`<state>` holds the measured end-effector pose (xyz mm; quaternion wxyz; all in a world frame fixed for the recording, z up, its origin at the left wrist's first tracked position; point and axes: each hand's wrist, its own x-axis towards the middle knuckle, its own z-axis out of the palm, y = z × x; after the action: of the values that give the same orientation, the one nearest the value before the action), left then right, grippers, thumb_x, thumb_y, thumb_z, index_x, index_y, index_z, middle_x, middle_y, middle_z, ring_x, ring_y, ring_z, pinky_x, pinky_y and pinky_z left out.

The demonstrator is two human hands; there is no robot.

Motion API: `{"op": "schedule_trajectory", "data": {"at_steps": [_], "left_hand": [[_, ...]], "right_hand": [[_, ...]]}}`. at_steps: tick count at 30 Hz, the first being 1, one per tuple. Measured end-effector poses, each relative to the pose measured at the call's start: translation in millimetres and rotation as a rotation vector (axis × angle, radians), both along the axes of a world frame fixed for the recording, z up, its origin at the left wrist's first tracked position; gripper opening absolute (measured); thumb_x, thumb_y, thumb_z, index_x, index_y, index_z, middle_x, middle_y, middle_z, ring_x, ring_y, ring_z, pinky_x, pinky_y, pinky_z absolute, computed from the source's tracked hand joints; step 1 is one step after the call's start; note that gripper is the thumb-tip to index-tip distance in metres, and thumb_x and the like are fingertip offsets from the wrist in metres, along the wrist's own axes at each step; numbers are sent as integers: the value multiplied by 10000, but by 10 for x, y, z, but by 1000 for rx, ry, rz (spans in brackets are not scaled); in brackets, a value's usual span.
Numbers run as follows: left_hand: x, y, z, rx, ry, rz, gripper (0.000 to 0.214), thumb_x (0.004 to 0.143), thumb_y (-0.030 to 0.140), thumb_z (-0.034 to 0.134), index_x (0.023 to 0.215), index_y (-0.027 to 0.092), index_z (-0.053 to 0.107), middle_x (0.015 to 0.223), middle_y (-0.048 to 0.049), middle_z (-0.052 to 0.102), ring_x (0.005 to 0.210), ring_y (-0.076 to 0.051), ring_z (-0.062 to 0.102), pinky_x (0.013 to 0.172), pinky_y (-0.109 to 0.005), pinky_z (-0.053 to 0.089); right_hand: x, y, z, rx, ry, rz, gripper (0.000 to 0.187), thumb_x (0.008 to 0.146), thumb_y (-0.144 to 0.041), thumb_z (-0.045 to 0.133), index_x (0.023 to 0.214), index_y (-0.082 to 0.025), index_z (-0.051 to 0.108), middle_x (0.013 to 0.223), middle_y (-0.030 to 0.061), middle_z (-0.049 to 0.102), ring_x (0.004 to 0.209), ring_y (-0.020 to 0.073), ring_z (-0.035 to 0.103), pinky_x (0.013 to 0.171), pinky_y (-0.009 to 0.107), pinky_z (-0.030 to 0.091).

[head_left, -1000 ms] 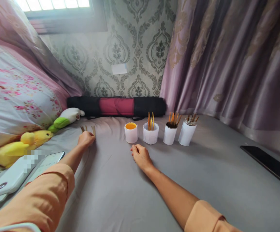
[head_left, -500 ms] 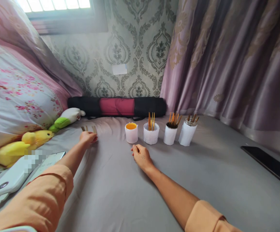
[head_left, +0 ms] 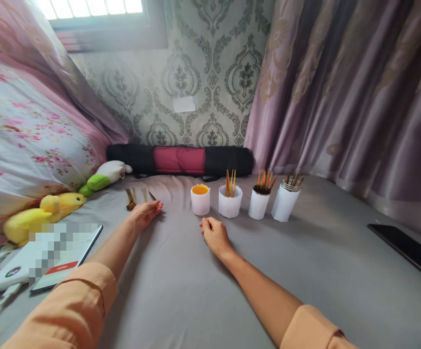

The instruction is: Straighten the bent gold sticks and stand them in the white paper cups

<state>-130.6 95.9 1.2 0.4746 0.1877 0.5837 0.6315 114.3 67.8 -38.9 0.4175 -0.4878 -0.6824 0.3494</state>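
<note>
Sheet (head_left: pixel 181 295), far left: a bunch of dark sticks (head_left: pixel 131 200) is laid on the grey cloth, with pale sticks (head_left: pixel 144 195) and a dark stick (head_left: pixel 152 196) just to its right.
Left hand (head_left: pixel 145 213): placed just on the near side of these sticks, fingers pointed right and partly opened; whether the dark stick is gripped cannot be told.
Right hand (head_left: pixel 215 236): rested on the sheet, fingers loosely curled in; the inside of the grip is hidden, so whether anything is held cannot be told.
Row beyond the right hand: four white-wrapped containers are lined up. Orange is seen inside the first cup (head_left: pixel 200 204); sticks are stood upright in the second cup (head_left: pixel 229 207), third cup (head_left: pixel 258 206) and jar (head_left: pixel 286 204).
Left edge: a yellow toy (head_left: pixel 24 225) and a green-and-white toy (head_left: pixel 104 177) are laid against flowered cloth (head_left: pixel 32 121).
Far wall: a black-and-red bag (head_left: pixel 179 160) is stretched along it.
Right edge: a black phone (head_left: pixel 408 251) is laid flat.
</note>
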Motion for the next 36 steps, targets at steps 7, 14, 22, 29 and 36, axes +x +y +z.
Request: {"op": "schedule_trajectory", "data": {"at_steps": [7,14,22,29,36], "left_hand": [[158,-163,-37,85,-131,-44,196,713,-86,476,778,69,578,698,-57,604,539,-59,574,511,-126,486],[389,-362,-42,137,-180,-91,155,766,-22,467,822,58,587,685,-58,605,511,-52,556,478,-132,474],[694,-601,-97,169,-246,-80,158,769,-16,465,843,67,576,744,-81,634,547,-65,580,507,-153,493],[904,-811,-30,202,-241,-129,177,750,-2,513,889,70,597,751,-83,639,564,-73,581,519,-163,499],[1067,-1006,-74,193,-229,-202,202,726,14,551,909,72,614,767,-91,644,569,-73,570,533,-171,486]], "right_hand": [[3,-8,6,-10,16,8,358,839,-425,352,733,-183,593,583,4,579,491,98,503,482,201,338],[3,13,-18,1,23,16,360,838,-421,351,735,-177,595,582,5,576,494,97,505,486,200,350],[2,3,-12,1,30,13,352,836,-422,355,724,-182,588,571,0,570,487,97,504,473,197,344],[24,-19,24,-2,40,21,369,833,-430,348,733,-171,592,579,6,570,489,98,506,472,198,354],[35,-35,65,-35,56,67,385,818,-455,357,759,-156,592,585,5,559,461,89,491,442,194,352]]}}
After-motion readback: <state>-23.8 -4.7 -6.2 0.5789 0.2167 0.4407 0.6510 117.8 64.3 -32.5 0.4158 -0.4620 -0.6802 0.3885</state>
